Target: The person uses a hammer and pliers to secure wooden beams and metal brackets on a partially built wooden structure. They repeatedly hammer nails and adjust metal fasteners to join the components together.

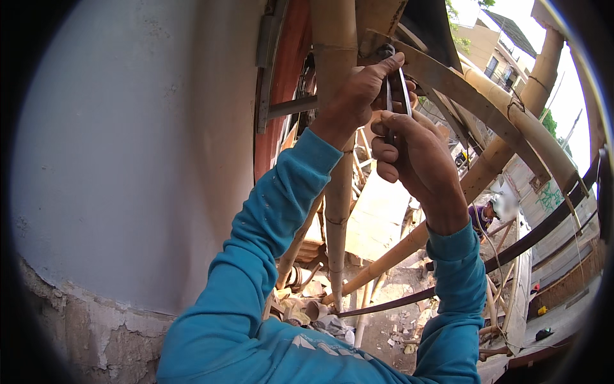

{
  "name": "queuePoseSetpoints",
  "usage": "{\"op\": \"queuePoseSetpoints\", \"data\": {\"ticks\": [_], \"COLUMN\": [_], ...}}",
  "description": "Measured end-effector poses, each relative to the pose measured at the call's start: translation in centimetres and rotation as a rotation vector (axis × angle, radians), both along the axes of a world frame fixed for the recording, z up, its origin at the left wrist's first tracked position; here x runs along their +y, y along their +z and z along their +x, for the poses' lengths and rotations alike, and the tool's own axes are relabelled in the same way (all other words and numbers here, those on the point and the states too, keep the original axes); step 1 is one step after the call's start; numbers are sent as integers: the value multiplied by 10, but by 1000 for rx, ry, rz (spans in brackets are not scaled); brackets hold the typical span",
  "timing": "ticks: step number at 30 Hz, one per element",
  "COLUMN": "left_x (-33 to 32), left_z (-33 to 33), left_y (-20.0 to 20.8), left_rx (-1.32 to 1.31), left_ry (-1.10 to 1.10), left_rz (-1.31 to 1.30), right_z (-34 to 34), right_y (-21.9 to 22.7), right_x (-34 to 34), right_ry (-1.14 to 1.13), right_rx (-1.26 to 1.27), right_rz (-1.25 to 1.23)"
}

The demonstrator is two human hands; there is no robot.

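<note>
Your right grip (419, 153) is closed on the metal tool (404, 93), low down; your left grip (362, 91) appears to pinch it higher, near the plank (473, 89) and bamboo post (334, 70). Work appears under way; your hands obscure what is finished or outstanding.

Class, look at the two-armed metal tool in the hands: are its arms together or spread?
Spread: the metal tool shows a gap between its two arms, above the right hand.

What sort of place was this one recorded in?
Probably an outdoor building site: it shows bamboo poles, a wall with a rough, crumbling base, and rubble on the ground below.
</note>
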State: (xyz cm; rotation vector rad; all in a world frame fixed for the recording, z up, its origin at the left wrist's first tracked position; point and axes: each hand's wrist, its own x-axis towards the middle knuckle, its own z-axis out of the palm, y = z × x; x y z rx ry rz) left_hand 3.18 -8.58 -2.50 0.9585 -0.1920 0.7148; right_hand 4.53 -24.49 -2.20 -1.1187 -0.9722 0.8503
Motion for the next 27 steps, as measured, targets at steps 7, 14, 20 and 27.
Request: {"op": "queuePoseSetpoints", "data": {"ticks": [7,14,20,27], "left_x": [-22,-45,-50,-25], "left_z": [23,38,44,46], "left_y": [3,8,10,-7], "left_rx": [-237,-235,-277,-299], "left_ry": [89,200,186,31], "left_rz": [-236,-306,-321,-290], "right_z": [5,33,24,11], "right_y": [59,111,116,59], "right_x": [-16,-29,-34,-17], "right_ry": [-51,-11,-81,-100], "right_rx": [-394,-644,-607,-474], "right_rz": [-259,-606,-528,-373]}}
